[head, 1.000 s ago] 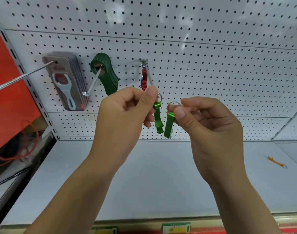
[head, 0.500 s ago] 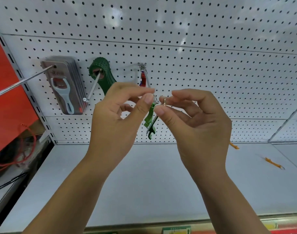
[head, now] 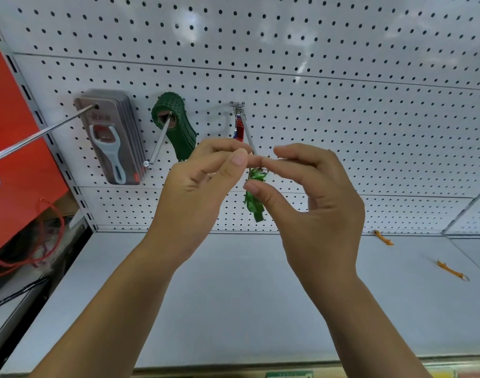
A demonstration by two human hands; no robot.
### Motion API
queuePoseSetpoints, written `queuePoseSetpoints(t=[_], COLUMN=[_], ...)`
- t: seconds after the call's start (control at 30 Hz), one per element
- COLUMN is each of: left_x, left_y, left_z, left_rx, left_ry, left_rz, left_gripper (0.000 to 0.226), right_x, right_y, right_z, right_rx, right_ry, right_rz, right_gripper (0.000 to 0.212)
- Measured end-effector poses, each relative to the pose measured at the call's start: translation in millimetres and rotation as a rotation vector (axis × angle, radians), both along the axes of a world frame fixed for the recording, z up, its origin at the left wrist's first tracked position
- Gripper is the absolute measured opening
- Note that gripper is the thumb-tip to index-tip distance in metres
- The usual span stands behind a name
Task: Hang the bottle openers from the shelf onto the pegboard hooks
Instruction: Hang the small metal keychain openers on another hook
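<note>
Head view shows both hands raised in front of the pegboard (head: 342,110), meeting at the free end of the hook (head: 249,135) that already carries a red opener (head: 240,129) near its root.

The left hand (head: 200,184) has its grip closed, thumb against forefinger right at the hook's tip. What it pinches is hidden by the fingertips, most likely a key ring. The right hand (head: 315,203) has a looser, half-open grip: forefinger stretched out above, thumb pressed on the top of the green bottle openers (head: 253,199), with a small ring glinting between them.

The green pair hangs just below the hook's tip, above the middle of the shelf's (head: 233,296) back edge and apart from it. It is blurred, so I cannot separate the two pieces. Their long axis runs close to vertical, ring end up at the fingers and working end down toward the shelf, the lower end leaning slightly right.

To do this step well, I judge the rings should be turned face-on to the tip and slid on one at a time. One hand can steady the hook while the bodies hang free, so their weight keeps the rings open to the wire. Let go only once each ring has passed the upturned tip.

Two orange openers (head: 384,238) lie toward the shelf's back right corner, not yet hung.
</note>
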State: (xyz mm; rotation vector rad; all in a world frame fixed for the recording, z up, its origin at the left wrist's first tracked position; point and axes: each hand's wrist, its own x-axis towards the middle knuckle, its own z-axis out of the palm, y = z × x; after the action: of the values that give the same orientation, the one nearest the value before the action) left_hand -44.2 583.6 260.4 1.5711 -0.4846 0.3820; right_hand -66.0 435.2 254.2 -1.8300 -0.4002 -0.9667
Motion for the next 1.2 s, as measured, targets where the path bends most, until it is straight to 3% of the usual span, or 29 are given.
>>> queuePoseSetpoints(t=[0.4, 0.93, 1.2], left_x=[22.2, 94.0, 125.6], left_y=[-0.9, 3.5, 3.6], left_z=[-7.6, 8.1, 4.8], left_rx=[0.1, 0.199, 0.175], left_ry=[-0.175, -0.066, -0.084], left_rz=[0.091, 0.195, 0.238], left_gripper=[0.01, 0.005, 0.01], right_x=[-0.5, -2.0, -5.6], right_y=[-9.9, -11.0, -12.1], right_z=[-0.5, 0.5, 2.3], right_rx=[-0.041, -0.049, 0.031], right_ry=[-0.073, -0.035, 0.099], right_rz=[0.065, 0.115, 0.19], right_gripper=[0.011, 0.008, 0.012])
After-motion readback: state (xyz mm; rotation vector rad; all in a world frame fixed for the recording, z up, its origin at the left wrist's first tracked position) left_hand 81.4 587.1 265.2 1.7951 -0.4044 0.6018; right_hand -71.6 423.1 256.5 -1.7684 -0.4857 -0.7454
